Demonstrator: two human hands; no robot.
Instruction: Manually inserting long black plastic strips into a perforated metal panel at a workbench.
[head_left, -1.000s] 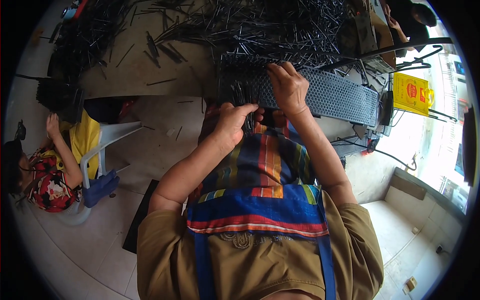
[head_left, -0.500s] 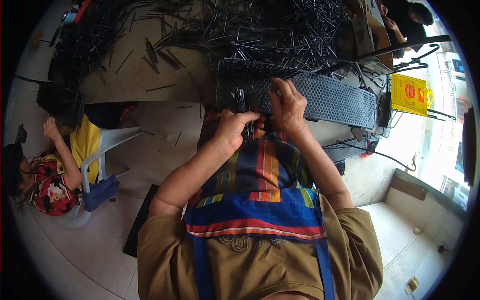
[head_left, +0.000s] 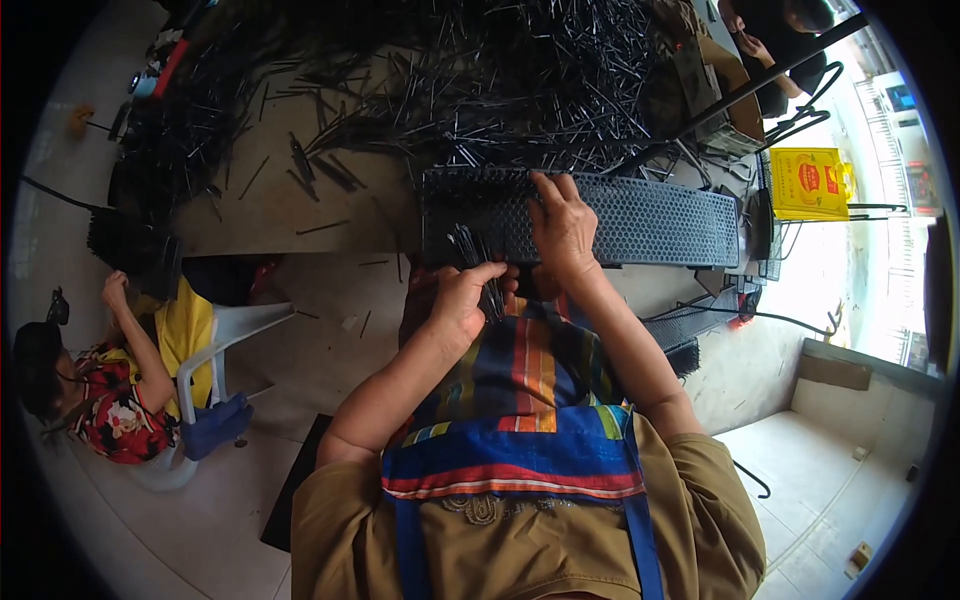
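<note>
A long grey panel (head_left: 650, 220) with rows of small round holes lies across in front of me; dark strips crowd its left part. My left hand (head_left: 465, 300) is closed round a bundle of thin black strips (head_left: 465, 245) at the panel's near edge, their tips spreading beyond the fist. Over the middle of the panel, my right hand (head_left: 565, 230) has its fingers bent and drawn together near the far edge. Whatever sits between those fingertips is too small to make out. A striped apron (head_left: 530, 370) covers my lap beneath the hands.
Loose black strips (head_left: 560, 80) are heaped across the table (head_left: 250, 225). At the right are a cardboard box (head_left: 735, 90), a black bar (head_left: 760, 80) and a yellow bag (head_left: 810, 185). One person (head_left: 120, 390) sits left by a white chair (head_left: 200, 350); another (head_left: 785, 50) is at far right.
My right hand has shifted toward the panel's far edge and slightly left. The left hand keeps the bundle. The whole view has tilted, so the table and panel appear lower.
</note>
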